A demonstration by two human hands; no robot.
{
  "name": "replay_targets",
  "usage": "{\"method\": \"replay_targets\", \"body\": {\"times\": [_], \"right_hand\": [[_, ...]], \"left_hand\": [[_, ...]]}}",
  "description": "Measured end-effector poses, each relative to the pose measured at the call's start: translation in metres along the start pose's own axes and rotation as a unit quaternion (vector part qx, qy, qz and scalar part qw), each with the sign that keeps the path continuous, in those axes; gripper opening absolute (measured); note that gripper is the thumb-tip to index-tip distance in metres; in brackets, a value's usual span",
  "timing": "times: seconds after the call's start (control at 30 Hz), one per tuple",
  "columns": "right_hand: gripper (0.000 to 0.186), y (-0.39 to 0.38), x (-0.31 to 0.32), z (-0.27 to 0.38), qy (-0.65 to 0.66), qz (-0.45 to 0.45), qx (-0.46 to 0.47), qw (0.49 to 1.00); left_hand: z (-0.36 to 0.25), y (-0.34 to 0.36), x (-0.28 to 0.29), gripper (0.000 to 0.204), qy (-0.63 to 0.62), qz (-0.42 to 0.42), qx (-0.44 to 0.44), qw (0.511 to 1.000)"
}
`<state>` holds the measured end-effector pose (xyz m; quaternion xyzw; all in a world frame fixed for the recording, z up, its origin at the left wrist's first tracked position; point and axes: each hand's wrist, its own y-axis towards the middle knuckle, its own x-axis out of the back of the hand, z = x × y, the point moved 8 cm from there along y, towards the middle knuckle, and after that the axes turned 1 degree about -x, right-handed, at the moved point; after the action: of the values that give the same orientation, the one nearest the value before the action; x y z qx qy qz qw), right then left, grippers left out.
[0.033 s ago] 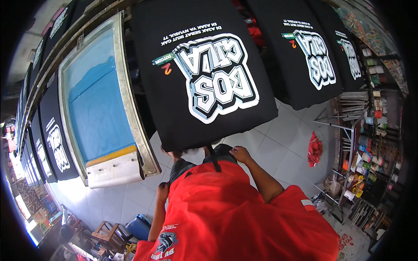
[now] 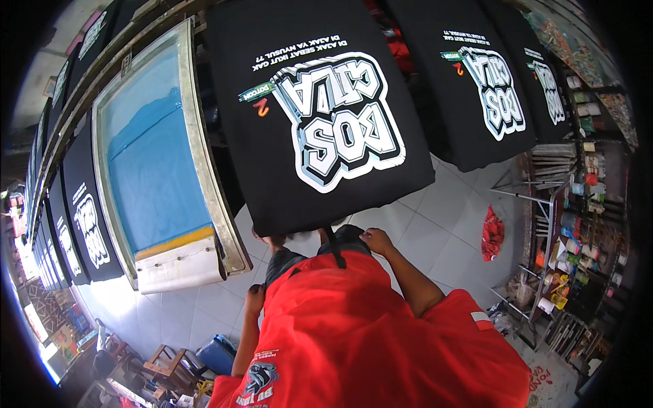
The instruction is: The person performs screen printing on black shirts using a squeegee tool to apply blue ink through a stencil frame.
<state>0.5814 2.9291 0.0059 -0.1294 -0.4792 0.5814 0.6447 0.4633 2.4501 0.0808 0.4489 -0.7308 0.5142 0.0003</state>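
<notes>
My right hand (image 2: 374, 241) rests by my dark shorts (image 2: 345, 239), its fingers curled; what they hold, if anything, is hidden. At my left hip, my left hand (image 2: 255, 294) is curled too, its grasp unclear. Above and in front of both hands lies a black printed shirt (image 2: 255, 173) on a flat board, with white graffiti-style lettering. Left of it, a blue mesh screen (image 2: 156, 177) sits in a metal frame, with a yellow-edged white bolted strip (image 2: 178, 268) along its near end.
More printed shirts line the rack on the right (image 2: 449, 122) and left (image 2: 78, 156). Pots crowd the far-right shelves (image 2: 588, 177) beside a metal stand (image 2: 544, 204). A red cloth (image 2: 492, 232) lies near that stand. Stools (image 2: 166, 360) and a blue container (image 2: 216, 355) stand at lower left.
</notes>
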Motion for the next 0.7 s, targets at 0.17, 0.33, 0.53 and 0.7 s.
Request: {"method": "replay_targets", "body": {"times": [0.17, 0.33, 0.53, 0.7], "right_hand": [[0.038, 0.003, 0.004, -0.002, -0.011, 0.003, 0.001, 1.000], [0.039, 0.003, 0.008, -0.001, -0.011, 0.003, 0.002, 1.000], [0.039, 0.003, 0.007, 0.024, -0.033, 0.006, 0.038, 0.999], [0.034, -0.036, 0.010, 0.129, -0.008, 0.137, 0.102, 0.985]], "left_hand": [[0.000, 0.004, 0.001, 0.037, 0.057, -0.012, -0.011, 0.998], [0.011, 0.007, -0.001, 0.038, 0.049, -0.015, -0.010, 0.999], [0.006, -0.002, 0.001, 0.031, 0.017, -0.019, -0.015, 1.000], [0.058, -0.018, 0.024, 0.020, -0.173, -0.047, 0.060, 0.982]]}}
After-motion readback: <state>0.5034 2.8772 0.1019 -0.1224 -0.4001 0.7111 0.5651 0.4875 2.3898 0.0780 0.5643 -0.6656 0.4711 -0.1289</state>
